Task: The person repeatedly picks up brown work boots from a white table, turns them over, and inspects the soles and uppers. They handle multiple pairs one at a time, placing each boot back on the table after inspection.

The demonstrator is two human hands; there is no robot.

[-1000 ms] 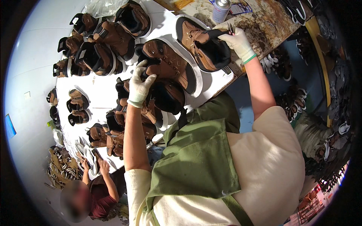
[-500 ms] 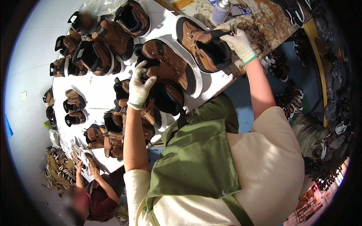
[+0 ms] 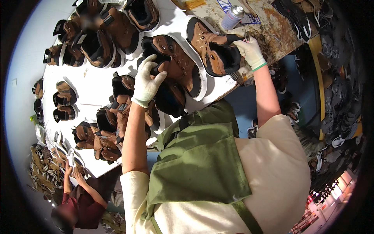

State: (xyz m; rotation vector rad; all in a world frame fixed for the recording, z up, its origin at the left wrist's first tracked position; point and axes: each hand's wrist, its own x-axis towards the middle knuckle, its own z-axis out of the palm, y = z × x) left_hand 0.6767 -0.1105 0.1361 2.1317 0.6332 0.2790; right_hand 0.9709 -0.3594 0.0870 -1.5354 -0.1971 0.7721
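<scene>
Both hands wear white knit gloves. My left hand [image 3: 149,81] is closed on the collar of a brown-and-black high-top shoe [image 3: 183,68] with a white sole, which lies on its side. To its right, my right hand [image 3: 250,51] pinches the tongue end of a matching shoe [image 3: 206,37], whose black lining opens upward. A thin dark thing shows at the right fingertips, too small to name. Below my left hand, another brown shoe [image 3: 170,97] with a dark lining sits near the table edge, partly covered.
Several similar shoes [image 3: 95,48] crowd the white table [image 3: 91,91], with more [image 3: 107,132] left of my forearm. A spray can [image 3: 233,17] stands on the stained board [image 3: 269,23]. A co-worker [image 3: 83,202] handles shoes at lower left. Shoe racks [image 3: 335,105] line the right.
The whole view has shifted slightly, so most things appear a little displaced. Both hands keep their places on the two shoes.
</scene>
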